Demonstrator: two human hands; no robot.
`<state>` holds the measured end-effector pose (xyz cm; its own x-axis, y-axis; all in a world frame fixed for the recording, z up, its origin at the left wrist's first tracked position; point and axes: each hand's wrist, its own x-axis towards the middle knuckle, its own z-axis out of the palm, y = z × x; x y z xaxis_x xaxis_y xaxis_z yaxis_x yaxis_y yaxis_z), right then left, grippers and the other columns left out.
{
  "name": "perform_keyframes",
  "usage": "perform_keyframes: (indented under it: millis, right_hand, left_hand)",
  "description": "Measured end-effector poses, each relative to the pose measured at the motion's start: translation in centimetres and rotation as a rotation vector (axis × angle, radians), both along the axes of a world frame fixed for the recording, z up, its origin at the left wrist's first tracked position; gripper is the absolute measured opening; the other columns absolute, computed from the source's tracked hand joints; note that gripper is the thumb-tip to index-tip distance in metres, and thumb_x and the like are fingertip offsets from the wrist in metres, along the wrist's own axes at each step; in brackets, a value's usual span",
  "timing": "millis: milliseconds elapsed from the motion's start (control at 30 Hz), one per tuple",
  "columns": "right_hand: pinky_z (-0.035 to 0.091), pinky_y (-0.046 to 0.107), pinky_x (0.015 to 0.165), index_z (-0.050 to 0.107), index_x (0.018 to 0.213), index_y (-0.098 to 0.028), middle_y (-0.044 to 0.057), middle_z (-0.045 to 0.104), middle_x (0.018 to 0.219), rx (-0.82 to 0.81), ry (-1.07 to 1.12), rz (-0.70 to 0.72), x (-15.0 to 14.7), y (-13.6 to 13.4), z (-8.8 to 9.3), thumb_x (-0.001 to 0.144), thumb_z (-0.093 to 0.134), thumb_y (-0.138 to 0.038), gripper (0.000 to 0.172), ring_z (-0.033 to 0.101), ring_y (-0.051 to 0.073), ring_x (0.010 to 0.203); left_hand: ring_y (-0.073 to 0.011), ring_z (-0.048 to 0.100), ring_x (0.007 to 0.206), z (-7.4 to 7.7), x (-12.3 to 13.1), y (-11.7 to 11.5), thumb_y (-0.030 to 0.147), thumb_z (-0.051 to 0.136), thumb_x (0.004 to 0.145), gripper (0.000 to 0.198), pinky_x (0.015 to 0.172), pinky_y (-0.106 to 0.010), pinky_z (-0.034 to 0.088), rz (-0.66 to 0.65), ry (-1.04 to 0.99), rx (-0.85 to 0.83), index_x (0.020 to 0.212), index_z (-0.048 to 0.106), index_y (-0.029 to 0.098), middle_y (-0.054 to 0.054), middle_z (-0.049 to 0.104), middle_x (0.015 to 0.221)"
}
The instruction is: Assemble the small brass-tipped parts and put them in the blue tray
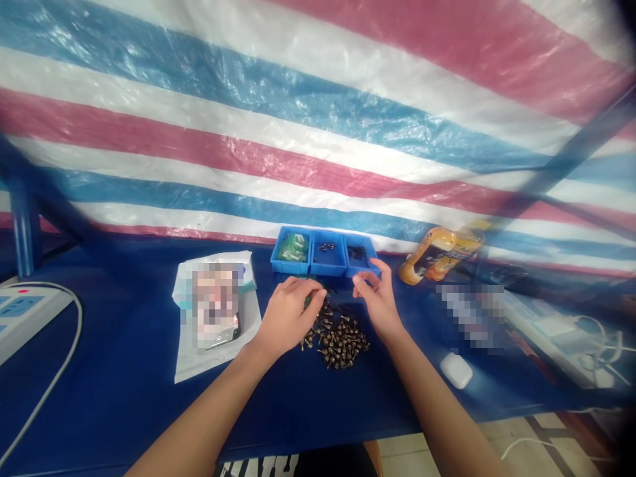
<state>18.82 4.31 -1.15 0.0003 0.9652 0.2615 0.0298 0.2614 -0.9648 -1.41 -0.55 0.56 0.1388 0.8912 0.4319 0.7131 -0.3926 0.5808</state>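
left hand: the left hand (287,320) sits over the near edge of the tray, its fingers (309,289) bunched and curled downward. a small green bit shows just under the fingertips; whether they have hold of it is too small to tell.
right hand: the right hand (379,304) is raised with its fingers (373,264) loosely spread and open, holding nothing, just in front of the tray's right compartment.
screws: a loose pile of dark, brassy screws (336,339) lies on the bench just below and between both sets of fingers, spread low, so single pieces lie within easy reach.
tray: a blue three-compartment parts tray (309,262) stands just beyond the fingers. its low walls keep the lots apart: green pieces (292,248) on the left, a few small screws (326,247) in the middle, black pieces (356,252) on the right.
bench: the blue-covered bench (124,377) carries everything.
left of the fingers: a phone (216,311), blurred, on a white bag (199,361); further off, a white power strip (27,315).
right of the fingers: an orange bottle (440,256) on its side, and a white earbud case (456,370).
behind the fingers: a striped tarp (318,119) hangs as a backdrop.
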Motion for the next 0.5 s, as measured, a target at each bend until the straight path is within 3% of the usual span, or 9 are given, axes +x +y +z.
perform_keyframes:
  millis: [67,167,333,500]
  right_hand:
    - [0.045,0.026,0.06,0.048,0.124,-0.03,-0.004,0.06,0.083,-0.013,0.002,-0.067,0.5,0.4,-0.3,0.082,0.072,-0.044,0.05,0.051,0.011,0.059]
    - [0.044,0.026,0.058,0.062,0.107,-0.023,-0.002,0.058,0.072,-0.015,-0.156,-0.068,1.3,0.9,-0.6,0.086,0.065,-0.047,0.032,0.052,0.013,0.061]
    - [0.048,0.033,0.072,0.074,0.1,-0.026,0.003,0.072,0.085,0.077,-0.73,0.049,1.2,1.7,-1.3,0.086,0.065,-0.044,0.025,0.063,0.019,0.073]
    - [0.044,0.03,0.069,0.076,0.086,-0.027,0.006,0.071,0.087,0.153,-1.178,0.055,-0.4,2.5,-0.9,0.089,0.062,-0.039,0.019,0.065,0.021,0.08]
  left_hand:
    - [-0.0223,0.061,0.093,-0.1,-0.1,0.1,0.035,0.046,0.099,0.025,0.085,-0.037,0.046,0.032,0.008,0.011,0.094,0.067,0.023,-0.003,0.073,0.093]
    - [-0.0226,0.063,0.092,-0.1,-0.4,0.3,0.034,0.046,0.098,0.024,0.083,-0.036,0.047,0.085,0.008,0.022,0.092,0.067,0.023,-0.003,0.073,0.092]
    - [-0.0231,0.064,0.091,-0.3,-0.7,0.4,0.034,0.046,0.097,0.024,0.081,-0.035,0.048,0.136,-0.003,0.025,0.091,0.067,0.023,-0.004,0.073,0.09]
    - [-0.0224,0.063,0.091,-0.5,-0.5,0.4,0.031,0.048,0.096,0.02,0.083,-0.036,0.048,0.086,0.008,0.012,0.092,0.067,0.023,-0.003,0.073,0.091]
